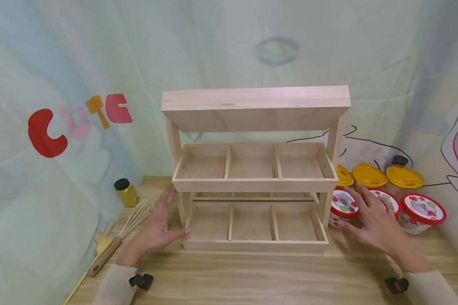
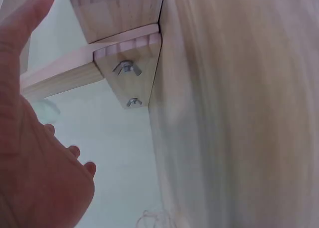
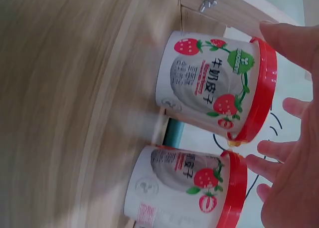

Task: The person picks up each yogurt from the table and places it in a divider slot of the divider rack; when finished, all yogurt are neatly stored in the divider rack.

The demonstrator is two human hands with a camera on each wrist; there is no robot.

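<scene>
A pale wooden shelf rack [image 1: 255, 185] with two divided trays stands upright, its compartments bare. At its left side is my left hand [image 1: 158, 224], fingers extended along the frame and thumb at the lower tray's [image 1: 255, 245] corner. In the left wrist view that hand's fingers spread beside the wooden frame [image 2: 124, 18], where metal wing nuts [image 2: 127, 68] show. My right hand [image 1: 378, 220] hovers on the other side with spread, slightly bent fingers, holding nothing. Close by it are red-lidded tubs with strawberry prints, one of them a white tub [image 3: 209, 83] near my thumb.
Yellow-lidded tubs [image 1: 369, 174] stand behind the red-lidded ones, by the curtain. On the left lie a whisk [image 1: 137, 218] with a wooden handle and a yellow jar [image 1: 127, 194] with a black lid. Bare tabletop [image 1: 252, 279] runs along the front.
</scene>
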